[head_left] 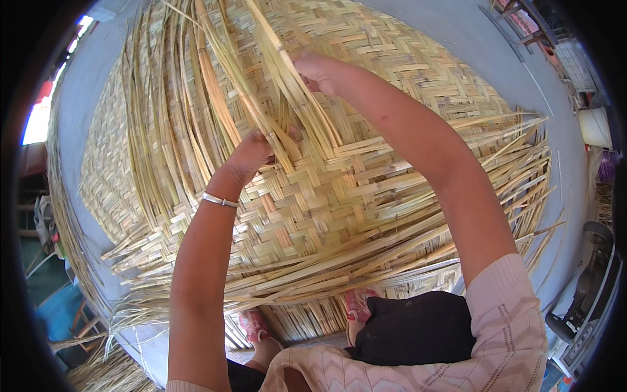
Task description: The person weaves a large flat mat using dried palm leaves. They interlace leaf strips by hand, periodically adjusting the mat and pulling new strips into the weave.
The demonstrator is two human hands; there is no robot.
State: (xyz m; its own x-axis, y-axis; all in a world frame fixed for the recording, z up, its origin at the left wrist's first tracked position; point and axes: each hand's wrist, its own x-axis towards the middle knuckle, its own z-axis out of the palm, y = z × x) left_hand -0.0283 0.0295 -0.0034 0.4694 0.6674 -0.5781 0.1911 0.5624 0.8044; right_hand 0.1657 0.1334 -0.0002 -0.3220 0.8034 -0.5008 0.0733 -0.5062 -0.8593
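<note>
A large woven mat [398, 65] of pale yellow-green split reed strips lies spread in front of me, its weave in a slanting pattern. My left hand [251, 155], below a silver bangle [221, 200], is closed around reed strips near the middle of the mat; its fingertips are partly hidden. Farther off and to the right, my right hand [318, 70] is closed at the edge of a raised bundle of reed strips [287, 85]. These strips bend up and away from the weave. More loose strips [176, 111] lie lengthwise over the mat left of my hands.
Long unwoven strip ends [509, 160] fan out along the near and right edges. My red-patterned shoes [251, 325] show below the near edge. Grey floor [85, 124] surrounds the mat. At the right stand a white bucket [593, 127] and a wheeled object [578, 287]; cut reeds [114, 372] lie lower left.
</note>
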